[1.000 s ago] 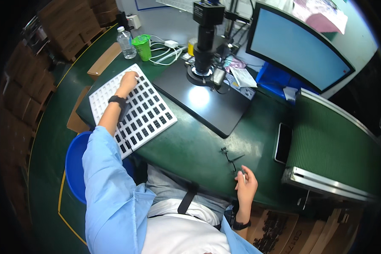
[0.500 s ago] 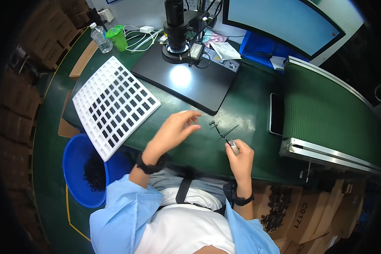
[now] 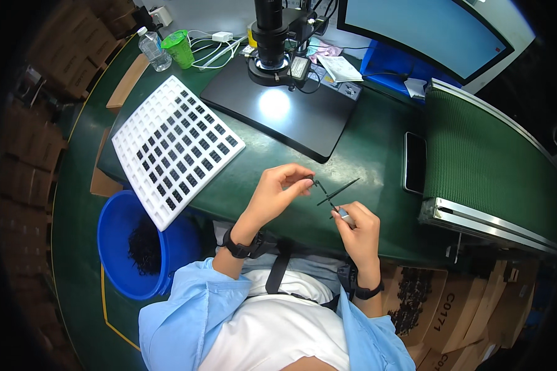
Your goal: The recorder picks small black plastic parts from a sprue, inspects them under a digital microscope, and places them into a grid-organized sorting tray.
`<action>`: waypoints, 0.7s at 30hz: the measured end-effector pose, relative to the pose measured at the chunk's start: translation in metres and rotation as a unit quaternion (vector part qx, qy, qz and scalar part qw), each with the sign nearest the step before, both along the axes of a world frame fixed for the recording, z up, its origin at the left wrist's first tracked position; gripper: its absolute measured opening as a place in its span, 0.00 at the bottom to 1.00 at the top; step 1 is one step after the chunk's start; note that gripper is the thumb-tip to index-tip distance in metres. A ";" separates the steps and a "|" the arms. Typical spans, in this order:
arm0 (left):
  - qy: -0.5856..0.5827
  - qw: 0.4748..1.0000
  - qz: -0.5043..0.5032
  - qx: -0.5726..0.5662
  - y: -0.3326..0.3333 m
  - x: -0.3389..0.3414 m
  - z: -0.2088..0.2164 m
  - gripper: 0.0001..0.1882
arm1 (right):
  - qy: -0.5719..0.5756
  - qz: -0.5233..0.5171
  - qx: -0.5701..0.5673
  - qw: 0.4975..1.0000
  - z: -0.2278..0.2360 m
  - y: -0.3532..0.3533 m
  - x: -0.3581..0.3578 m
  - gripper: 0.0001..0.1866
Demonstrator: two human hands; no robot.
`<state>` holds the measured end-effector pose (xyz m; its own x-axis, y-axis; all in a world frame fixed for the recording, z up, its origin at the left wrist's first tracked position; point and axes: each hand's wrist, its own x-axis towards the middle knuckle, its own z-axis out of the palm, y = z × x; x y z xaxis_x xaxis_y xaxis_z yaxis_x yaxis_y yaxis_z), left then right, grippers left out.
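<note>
My left hand (image 3: 286,190) pinches the upper end of a thin, branched black plastic sprue (image 3: 329,197) between thumb and fingertips. The small piece at that end is partly hidden by the fingers. My right hand (image 3: 360,230) is closed around a short silver-grey tool (image 3: 345,216), whose kind I cannot make out, and around the sprue's lower end. Both hands are raised near the front edge of the green table. To the left of them lies a white tray (image 3: 143,131) with rows of pockets, many holding small black parts (image 3: 190,149).
A microscope (image 3: 270,46) lights its black base (image 3: 297,127) at the back. On the right, a phone (image 3: 415,162) lies beside a green conveyor (image 3: 476,161). A blue bucket (image 3: 114,247) holds black scraps below the tray. A bottle (image 3: 154,51) and green cup (image 3: 178,49) stand far left.
My left hand has moved right and closed on the sprue's upper end. My right hand still grips the tool and the sprue. The whole view has shifted slightly.
</note>
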<state>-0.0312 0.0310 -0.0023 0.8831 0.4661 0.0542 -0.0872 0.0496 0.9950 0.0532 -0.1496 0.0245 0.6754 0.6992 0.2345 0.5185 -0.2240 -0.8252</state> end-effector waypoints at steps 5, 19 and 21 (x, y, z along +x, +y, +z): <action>-0.002 0.985 0.138 0.100 0.015 0.000 -0.012 0.06 | 0.013 0.044 -0.005 0.999 0.002 -0.011 -0.007 0.05; -0.067 0.963 0.082 -0.250 0.012 0.012 -0.031 0.10 | 0.114 0.258 0.123 0.951 0.035 0.078 -0.092 0.18; -0.073 0.962 0.079 -0.251 0.009 0.010 -0.027 0.09 | 0.159 0.289 0.134 0.934 0.042 0.091 -0.107 0.23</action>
